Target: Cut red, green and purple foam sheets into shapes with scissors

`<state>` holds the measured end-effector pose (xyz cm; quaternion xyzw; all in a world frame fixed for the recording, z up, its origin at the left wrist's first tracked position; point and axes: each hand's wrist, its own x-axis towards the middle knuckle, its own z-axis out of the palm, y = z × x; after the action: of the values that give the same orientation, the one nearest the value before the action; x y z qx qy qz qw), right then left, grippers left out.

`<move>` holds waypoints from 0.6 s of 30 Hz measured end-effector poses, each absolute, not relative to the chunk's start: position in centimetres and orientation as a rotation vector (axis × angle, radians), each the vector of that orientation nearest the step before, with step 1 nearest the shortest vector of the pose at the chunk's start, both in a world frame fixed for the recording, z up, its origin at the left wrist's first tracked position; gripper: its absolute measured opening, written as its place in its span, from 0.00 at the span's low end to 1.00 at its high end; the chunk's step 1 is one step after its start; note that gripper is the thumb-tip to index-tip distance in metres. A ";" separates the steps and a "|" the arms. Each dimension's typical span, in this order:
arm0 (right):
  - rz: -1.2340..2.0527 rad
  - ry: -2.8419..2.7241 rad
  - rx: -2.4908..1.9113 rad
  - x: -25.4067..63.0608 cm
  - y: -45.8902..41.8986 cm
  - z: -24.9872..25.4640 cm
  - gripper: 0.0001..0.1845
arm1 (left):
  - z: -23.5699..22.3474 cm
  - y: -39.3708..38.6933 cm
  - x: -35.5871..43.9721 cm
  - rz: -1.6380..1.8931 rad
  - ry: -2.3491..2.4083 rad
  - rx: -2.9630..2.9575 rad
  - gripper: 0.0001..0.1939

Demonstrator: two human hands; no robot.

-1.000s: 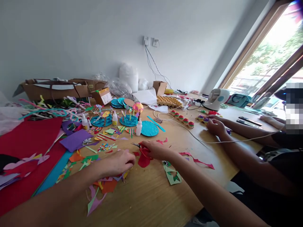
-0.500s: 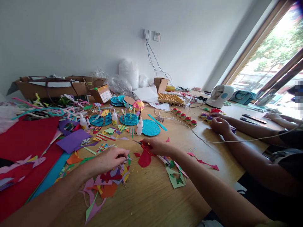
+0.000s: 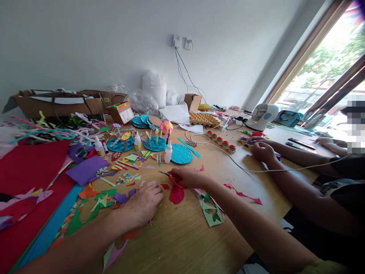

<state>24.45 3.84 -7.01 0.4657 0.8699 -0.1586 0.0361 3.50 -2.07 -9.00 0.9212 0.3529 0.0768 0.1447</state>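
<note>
The right hand grips a pair of red-handled scissors, blades directed to the left above the worktop. A rounded red paper piece lies on the wooden surface just below that hand; whether the fingers touch it cannot be determined. The left hand is palm down with fingers bent, over cut paper scraps (its underside is hidden, so whether it grasps anything cannot be told). A small red scrap lies between the two hands. A light green sheet with cut-out openings rests beside the right forearm. Beyond the scissors, a white glue bottle stands upright next to a blue disc. At right, a co-worker's hand is near coloured cups.
</note>
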 end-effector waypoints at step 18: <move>-1.805 2.727 1.689 23.0 2.2 -2.8 0.11 | -5.5 0.5 3.5 0.875 1.107 1.552 0.13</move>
<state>22.96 2.19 -2.78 0.4424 0.7141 -0.4726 -0.2663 3.51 0.49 -5.45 0.6413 0.4574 0.3616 0.4987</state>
